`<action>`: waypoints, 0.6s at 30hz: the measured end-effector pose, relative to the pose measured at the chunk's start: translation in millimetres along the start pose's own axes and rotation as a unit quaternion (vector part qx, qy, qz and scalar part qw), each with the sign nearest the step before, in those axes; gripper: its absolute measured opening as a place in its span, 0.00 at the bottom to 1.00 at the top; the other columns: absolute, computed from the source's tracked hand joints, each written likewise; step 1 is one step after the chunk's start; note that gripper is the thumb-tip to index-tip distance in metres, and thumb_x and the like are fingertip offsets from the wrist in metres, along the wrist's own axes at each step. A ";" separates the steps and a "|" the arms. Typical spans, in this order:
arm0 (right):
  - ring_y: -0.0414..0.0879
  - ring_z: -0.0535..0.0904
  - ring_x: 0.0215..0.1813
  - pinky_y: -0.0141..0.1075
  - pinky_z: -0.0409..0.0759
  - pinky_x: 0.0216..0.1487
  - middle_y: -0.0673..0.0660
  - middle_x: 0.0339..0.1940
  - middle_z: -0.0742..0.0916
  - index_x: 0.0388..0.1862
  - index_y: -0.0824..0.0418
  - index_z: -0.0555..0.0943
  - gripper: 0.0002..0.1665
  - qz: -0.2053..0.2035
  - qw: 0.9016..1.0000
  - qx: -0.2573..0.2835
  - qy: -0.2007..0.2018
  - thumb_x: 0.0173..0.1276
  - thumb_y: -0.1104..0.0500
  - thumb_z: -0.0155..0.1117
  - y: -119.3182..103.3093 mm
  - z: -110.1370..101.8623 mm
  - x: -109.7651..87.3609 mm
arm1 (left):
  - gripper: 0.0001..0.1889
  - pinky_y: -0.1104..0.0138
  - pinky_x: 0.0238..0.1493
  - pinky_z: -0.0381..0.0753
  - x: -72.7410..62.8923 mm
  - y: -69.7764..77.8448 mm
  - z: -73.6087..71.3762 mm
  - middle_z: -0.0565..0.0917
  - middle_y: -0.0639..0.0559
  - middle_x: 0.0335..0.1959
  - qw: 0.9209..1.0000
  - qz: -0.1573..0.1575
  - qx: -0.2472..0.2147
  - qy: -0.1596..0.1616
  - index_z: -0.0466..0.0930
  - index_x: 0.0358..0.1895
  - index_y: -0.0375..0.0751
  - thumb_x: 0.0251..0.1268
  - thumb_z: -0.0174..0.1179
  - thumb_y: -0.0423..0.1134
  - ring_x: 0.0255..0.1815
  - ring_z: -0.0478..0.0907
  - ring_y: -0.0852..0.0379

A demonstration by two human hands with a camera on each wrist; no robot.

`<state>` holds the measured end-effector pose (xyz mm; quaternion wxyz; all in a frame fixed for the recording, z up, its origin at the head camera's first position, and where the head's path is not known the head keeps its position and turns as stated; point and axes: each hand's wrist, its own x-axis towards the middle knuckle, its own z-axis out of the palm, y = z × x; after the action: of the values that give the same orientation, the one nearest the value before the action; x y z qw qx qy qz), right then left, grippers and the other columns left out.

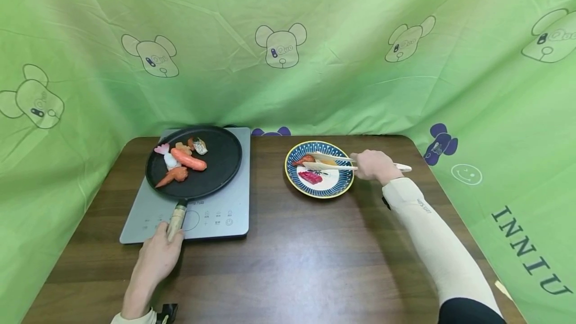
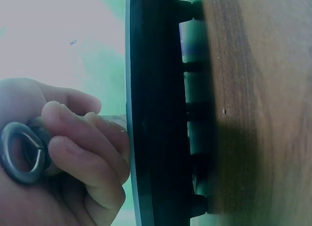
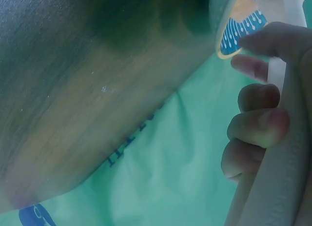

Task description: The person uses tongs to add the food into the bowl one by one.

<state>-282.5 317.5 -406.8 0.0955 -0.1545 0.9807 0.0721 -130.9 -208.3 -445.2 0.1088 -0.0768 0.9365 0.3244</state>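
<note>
My left hand grips the pale handle of a flat black frying pan; a metal ring hangs at the handle's end in the left wrist view. On the pan's left half lie a red sausage, a brown drumstick-like piece, a white piece with a pink tail and smaller pieces. My right hand holds white tongs over a blue-patterned plate. Their tips reach a red-brown piece beside a yellow piece. Nearer the front lies a dark pink slice.
Beneath the pan sits a silver induction cooktop, its touch controls toward the front. Both cooktop and plate stand on a brown wooden table. A green printed cloth hangs behind and along both sides.
</note>
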 end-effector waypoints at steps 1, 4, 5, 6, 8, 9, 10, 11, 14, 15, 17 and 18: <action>0.53 0.77 0.26 0.51 0.74 0.29 0.54 0.22 0.78 0.43 0.59 0.76 0.17 -0.002 1.000 -0.006 0.005 0.55 0.55 0.64 -1.0 0.6 0.4 | 0.23 0.60 0.18 0.64 0.1 -0.1 -0.2 0.70 0.42 0.24 1.000 0.001 0.000 0.000 0.60 0.53 0.30 0.71 0.43 0.50 0.19 0.67 0.50; 0.56 0.77 0.27 0.51 0.74 0.28 0.56 0.22 0.79 0.41 0.59 0.74 0.15 -0.006 0.999 -0.024 0.021 0.54 0.56 0.60 -4.2 2.8 2.0 | 0.23 0.61 0.18 0.64 -0.2 -0.6 -0.3 0.70 0.42 0.24 1.000 0.003 0.000 0.002 0.60 0.53 0.31 0.71 0.43 0.50 0.19 0.67 0.50; 0.57 0.78 0.28 0.52 0.75 0.29 0.57 0.23 0.79 0.41 0.59 0.74 0.15 -0.005 0.999 -0.029 0.026 0.54 0.56 0.59 -5.2 3.5 2.6 | 0.23 0.61 0.18 0.64 -0.3 -0.6 -0.2 0.70 0.42 0.24 1.000 0.003 -0.001 0.003 0.60 0.53 0.31 0.71 0.43 0.50 0.20 0.67 0.50; 0.58 0.78 0.30 0.52 0.75 0.29 0.58 0.24 0.80 0.41 0.59 0.74 0.15 -0.003 0.999 -0.033 0.030 0.54 0.56 0.58 -6.4 4.0 3.3 | 0.23 0.60 0.18 0.64 -0.3 -0.7 -0.2 0.70 0.42 0.24 1.000 0.004 -0.002 0.003 0.60 0.53 0.31 0.71 0.43 0.50 0.20 0.67 0.49; 0.60 0.79 0.33 0.53 0.75 0.31 0.61 0.28 0.82 0.44 0.60 0.74 0.18 0.001 0.999 -0.034 0.034 0.53 0.56 0.56 -8.9 4.7 4.5 | 0.23 0.60 0.18 0.64 -0.5 -1.0 -0.1 0.70 0.42 0.24 1.000 0.004 -0.002 0.004 0.60 0.54 0.30 0.71 0.43 0.50 0.20 0.67 0.49; 0.60 0.79 0.34 0.53 0.75 0.31 0.62 0.30 0.82 0.45 0.61 0.74 0.20 0.004 0.999 -0.033 0.032 0.53 0.55 0.56 -10.1 4.5 5.0 | 0.24 0.60 0.18 0.64 -0.7 -1.0 -0.2 0.70 0.42 0.24 1.000 0.003 -0.002 0.003 0.60 0.54 0.30 0.71 0.42 0.50 0.20 0.67 0.49; 0.61 0.80 0.35 0.53 0.75 0.32 0.62 0.32 0.83 0.47 0.61 0.74 0.21 0.007 0.999 -0.031 0.029 0.54 0.54 0.56 -11.4 4.3 5.3 | 0.24 0.60 0.18 0.64 -0.8 -1.0 -0.2 0.70 0.42 0.24 1.000 0.003 -0.002 0.003 0.60 0.55 0.30 0.71 0.42 0.50 0.20 0.67 0.49; 0.61 0.80 0.37 0.53 0.75 0.33 0.63 0.33 0.83 0.48 0.61 0.74 0.22 0.010 0.999 -0.028 0.023 0.56 0.52 0.56 -12.6 4.1 5.7 | 0.24 0.60 0.18 0.64 -0.7 -1.0 -0.3 0.70 0.42 0.24 1.000 0.003 -0.002 0.003 0.60 0.55 0.30 0.71 0.42 0.50 0.20 0.67 0.49; 0.61 0.80 0.39 0.53 0.75 0.36 0.63 0.35 0.83 0.51 0.63 0.74 0.31 0.017 1.000 -0.012 0.004 0.62 0.39 0.55 -16.5 2.6 5.5 | 0.23 0.60 0.18 0.64 -0.6 -0.8 -0.4 0.70 0.42 0.24 1.000 0.005 -0.001 0.004 0.60 0.54 0.30 0.71 0.42 0.50 0.20 0.67 0.49; 0.61 0.80 0.39 0.53 0.75 0.37 0.63 0.35 0.83 0.51 0.63 0.74 0.35 0.018 1.000 -0.006 -0.002 0.63 0.35 0.54 -17.5 2.4 5.2 | 0.23 0.60 0.18 0.63 -0.5 -0.7 -0.5 0.69 0.42 0.24 1.000 0.005 -0.001 0.004 0.60 0.53 0.30 0.71 0.43 0.50 0.20 0.67 0.49; 0.61 0.80 0.40 0.53 0.75 0.39 0.64 0.34 0.82 0.50 0.65 0.74 0.40 0.022 1.000 0.002 -0.010 0.62 0.29 0.51 -18.7 2.3 4.3 | 0.23 0.60 0.18 0.63 -0.2 -0.4 -0.7 0.69 0.42 0.24 1.000 0.006 -0.001 0.004 0.60 0.53 0.30 0.71 0.42 0.49 0.20 0.67 0.49; 0.61 0.80 0.40 0.53 0.74 0.40 0.64 0.34 0.82 0.50 0.65 0.74 0.41 0.024 1.000 0.005 -0.011 0.63 0.29 0.50 -19.0 2.4 3.6 | 0.23 0.60 0.18 0.63 -0.2 -0.3 -0.9 0.69 0.42 0.24 1.000 0.006 -0.001 0.003 0.60 0.53 0.30 0.71 0.42 0.49 0.20 0.67 0.49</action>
<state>-279.5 299.0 -412.0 0.1055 -0.1301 0.9833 0.0717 -130.7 -209.0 -444.6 0.1039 -0.0728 0.9368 0.3260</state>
